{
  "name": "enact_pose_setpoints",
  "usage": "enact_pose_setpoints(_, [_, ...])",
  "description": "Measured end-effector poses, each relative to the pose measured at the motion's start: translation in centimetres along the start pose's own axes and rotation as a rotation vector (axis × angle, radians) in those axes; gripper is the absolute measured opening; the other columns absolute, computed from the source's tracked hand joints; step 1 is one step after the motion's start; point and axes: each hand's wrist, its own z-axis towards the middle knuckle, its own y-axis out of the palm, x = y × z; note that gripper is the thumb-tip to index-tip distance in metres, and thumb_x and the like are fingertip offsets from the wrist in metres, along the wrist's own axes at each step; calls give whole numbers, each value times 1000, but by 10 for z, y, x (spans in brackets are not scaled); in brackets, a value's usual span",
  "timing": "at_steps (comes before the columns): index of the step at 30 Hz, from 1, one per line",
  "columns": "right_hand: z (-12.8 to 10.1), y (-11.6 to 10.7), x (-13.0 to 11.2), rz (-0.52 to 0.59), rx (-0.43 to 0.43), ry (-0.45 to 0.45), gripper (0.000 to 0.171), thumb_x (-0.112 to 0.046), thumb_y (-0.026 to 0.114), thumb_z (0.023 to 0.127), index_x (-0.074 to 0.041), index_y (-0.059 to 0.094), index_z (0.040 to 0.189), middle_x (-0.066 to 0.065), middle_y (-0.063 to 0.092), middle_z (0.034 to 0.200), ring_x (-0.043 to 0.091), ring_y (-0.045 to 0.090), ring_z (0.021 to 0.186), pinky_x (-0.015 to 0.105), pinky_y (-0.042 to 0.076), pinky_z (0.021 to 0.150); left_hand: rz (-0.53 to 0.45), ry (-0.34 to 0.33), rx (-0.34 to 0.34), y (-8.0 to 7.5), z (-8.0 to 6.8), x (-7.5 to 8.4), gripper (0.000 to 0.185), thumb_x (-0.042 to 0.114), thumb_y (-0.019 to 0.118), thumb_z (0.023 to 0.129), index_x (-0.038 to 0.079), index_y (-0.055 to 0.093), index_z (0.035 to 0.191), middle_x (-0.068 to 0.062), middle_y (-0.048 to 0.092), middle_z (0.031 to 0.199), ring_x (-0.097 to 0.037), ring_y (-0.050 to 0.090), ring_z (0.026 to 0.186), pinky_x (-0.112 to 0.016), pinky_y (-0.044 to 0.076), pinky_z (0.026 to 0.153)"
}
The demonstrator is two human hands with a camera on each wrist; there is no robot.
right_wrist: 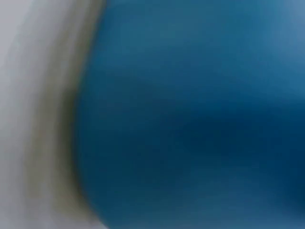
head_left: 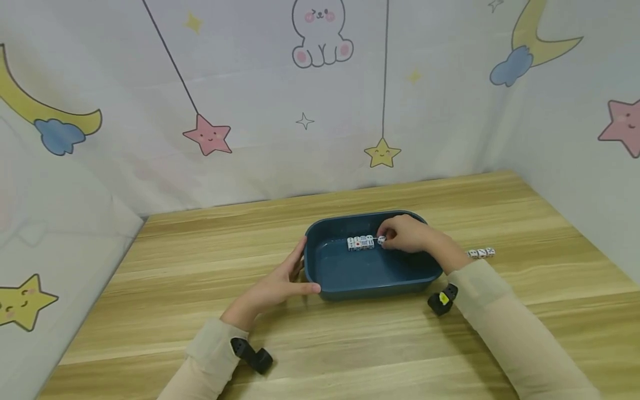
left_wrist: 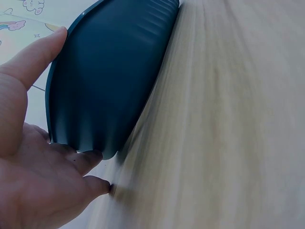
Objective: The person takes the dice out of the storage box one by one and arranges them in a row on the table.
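A dark blue tray [head_left: 370,291] with rounded corners rests on the table. In the head view my left hand [head_left: 277,283] holds its left end, with the thumb near the front corner. The left wrist view has this hand [left_wrist: 43,176] close up, thumb and fingers against the tray wall [left_wrist: 105,76]. Inside the tray my right hand [head_left: 407,233] pinches a white die [head_left: 381,240] between thumb and fingers. Just left of it stands a block of several white dice [head_left: 360,243]. In the right wrist view the blurred tray [right_wrist: 190,119] hides the right hand.
A short row of white dice [head_left: 481,253] lies on the wooden table [head_left: 350,344] to the right of the tray, partly behind my right forearm. A patterned cloth backdrop [head_left: 270,100] hangs behind the table and along both sides.
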Motion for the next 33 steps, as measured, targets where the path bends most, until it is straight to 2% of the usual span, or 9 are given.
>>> enact_pose_setpoints(6, [-18,-23,1,24,53,-53,27,-9,62,92,4,63,116,8,65,92,19,57,81,36,49,74,-2,-2,2,0,0,-1,108,27,76,84,41,-8,152,13,-10,159,-19,5,148,-46,11,118])
enact_pose_setpoints(10, [-34,-38,5,46,83,-56,26,-6,61,92,5,63,115,8,64,92,20,57,83,37,50,74,-4,1,9,0,0,-1,109,27,77,84,40,-7,153,12,-8,160,-19,5,148,-46,11,118])
enact_pose_setpoints(21, [-81,-62,47,72,140,12,20,-3,62,91,2,63,110,5,63,87,16,56,78,31,48,66,14,10,12,0,2,-4,107,24,75,85,36,-6,154,6,-9,161,-23,4,148,-49,10,118])
enact_pose_setpoints(33, [-118,-70,91,-36,161,117,23,-5,62,90,4,63,111,4,63,91,14,56,82,30,47,67,5,13,10,0,1,-3,108,25,76,85,37,-6,154,7,-9,161,-22,6,148,-48,11,118])
